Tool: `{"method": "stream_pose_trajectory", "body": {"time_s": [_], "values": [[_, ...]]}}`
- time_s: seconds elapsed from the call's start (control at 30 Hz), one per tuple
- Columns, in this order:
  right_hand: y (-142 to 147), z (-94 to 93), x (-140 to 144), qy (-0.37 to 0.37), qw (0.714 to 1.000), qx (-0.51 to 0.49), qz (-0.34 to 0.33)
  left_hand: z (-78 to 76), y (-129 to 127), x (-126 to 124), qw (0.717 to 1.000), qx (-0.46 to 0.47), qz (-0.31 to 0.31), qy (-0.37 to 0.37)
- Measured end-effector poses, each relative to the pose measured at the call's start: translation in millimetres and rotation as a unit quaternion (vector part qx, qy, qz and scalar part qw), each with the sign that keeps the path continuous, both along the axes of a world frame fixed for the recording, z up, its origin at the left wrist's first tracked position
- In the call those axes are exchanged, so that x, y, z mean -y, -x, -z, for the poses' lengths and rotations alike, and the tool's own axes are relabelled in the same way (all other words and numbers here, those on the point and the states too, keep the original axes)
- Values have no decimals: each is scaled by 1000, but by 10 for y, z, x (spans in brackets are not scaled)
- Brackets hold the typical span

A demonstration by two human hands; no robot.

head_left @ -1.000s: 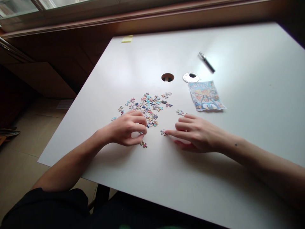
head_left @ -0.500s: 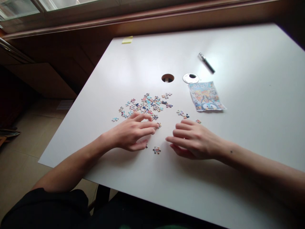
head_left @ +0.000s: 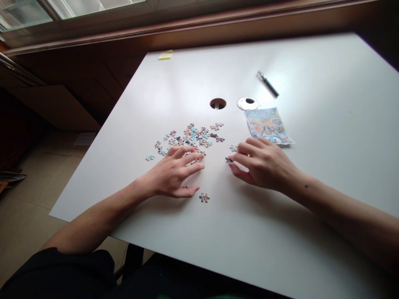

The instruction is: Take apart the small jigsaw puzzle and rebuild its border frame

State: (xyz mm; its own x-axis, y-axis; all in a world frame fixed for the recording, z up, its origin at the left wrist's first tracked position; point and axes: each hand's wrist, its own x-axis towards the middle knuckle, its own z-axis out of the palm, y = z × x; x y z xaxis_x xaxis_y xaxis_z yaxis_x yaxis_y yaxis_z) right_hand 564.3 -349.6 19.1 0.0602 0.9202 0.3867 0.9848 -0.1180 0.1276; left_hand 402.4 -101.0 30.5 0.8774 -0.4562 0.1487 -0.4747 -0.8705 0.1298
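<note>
The left hand (head_left: pixel 174 172), loosely spread, partly hides the multicoloured jigsaw pile (head_left: pixel 204 136). The right hand (head_left: pixel 263 164) touches a small dark jigsaw piece (head_left: pixel 228 160); whether gripping, I cannot tell.

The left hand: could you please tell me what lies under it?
Part of a small, brownish jigsaw piece shows between the thumb and fingers of the bare left hand; anything beneath its palm is covered.

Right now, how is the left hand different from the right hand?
The left hand is open, thumb apart from fingers; the right hand's thumb and finger are closer together, at a puzzle piece. The left hand is by the puzzle pile; the right hand is nearer the picture sheet. Both are bare.
</note>
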Motion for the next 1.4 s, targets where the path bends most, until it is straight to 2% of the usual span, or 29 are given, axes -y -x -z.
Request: {"method": "stream_pose_trajectory", "body": {"time_s": [0.1, 0.17, 0.23, 0.33, 0.43, 0.57, 0.7, 0.9, 1.03, 1.17, 1.4], "values": [[-100, -5, 29, -18, 996, 33, 83, 15, -1, 14, 1000, -13, 3, -6], [-107, 3, 31, -34, 993, 39, 110, 26, 7, 36, 1000, -17, 13, 0], [-59, 15, 18, -33, 996, 12, 85, 34, 18, 68, 999, -21, 37, 11], [65, 40, -15, 6, 998, -54, -28, 33, 30, 108, 996, -19, 77, 38], [143, 61, -32, 35, 993, -70, -90, 22, 27, 98, 995, 25, 59, 77], [72, 60, -2, 21, 996, -64, -54, 29, 1, 19, 990, 101, -12, 96], [-30, 57, 7, 4, 996, -84, -17, 51, -24, -29, 986, 123, -64, 88], [2, 72, -58, 67, 986, -137, -74, 64, -18, -18, 988, 110, -74, 82], [4, 82, -68, 47, 987, -144, -51, 69, -58, -5, 991, 70, -93, 58], [-22, 90, -72, 64, 985, -144, -64, 81, -140, 13, 995, 32, -88, 40], [-31, 85, -75, 38, 987, -149, -47, 84, -196, 61, 996, 23, -86, 23]]}}
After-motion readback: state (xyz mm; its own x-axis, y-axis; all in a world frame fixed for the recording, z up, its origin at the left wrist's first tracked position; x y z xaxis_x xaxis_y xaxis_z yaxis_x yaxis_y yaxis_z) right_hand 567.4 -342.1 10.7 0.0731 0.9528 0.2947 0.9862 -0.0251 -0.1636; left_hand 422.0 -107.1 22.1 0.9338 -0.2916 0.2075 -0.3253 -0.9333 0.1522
